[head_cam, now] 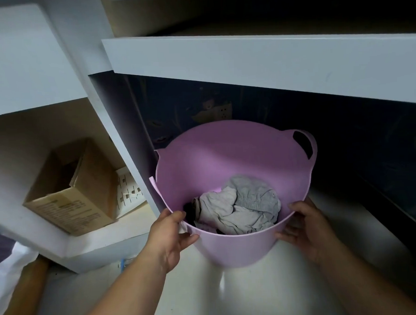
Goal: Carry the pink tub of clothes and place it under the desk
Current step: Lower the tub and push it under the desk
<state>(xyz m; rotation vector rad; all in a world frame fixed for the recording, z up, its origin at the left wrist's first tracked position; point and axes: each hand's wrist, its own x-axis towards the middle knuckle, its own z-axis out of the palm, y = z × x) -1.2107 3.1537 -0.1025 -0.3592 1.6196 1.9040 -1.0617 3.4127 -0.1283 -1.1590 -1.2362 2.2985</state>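
A person's two bare hands held a pink tub (pixel 226 161) by its near rim, seen from above by a head-worn camera. The left hand (pixel 169 236) was closed on the rim at the tub's near-left side, thumb over the lip and fingers against the outer wall. The right hand (pixel 307 226) gripped the near-right side the same way, so the tub sat between the two hands and just beyond them. Crumpled grey clothes (pixel 241 206) lay in the bottom of the tub. The tub stood on the pale floor (pixel 257 294) at the front edge of the white desk (pixel 245 61), its far half already in the dark space beneath the desktop and its left side close against the desk's upright side panel. A looped handle showed at the far right of the rim. To the left, in a separate open compartment, stood a cardboard box (pixel 71 188). To finish well, it seemed best to push the tub straight back with even pressure from both hands, keeping it level and clear of the side panel, until the whole rim lay under the desktop, then let go.
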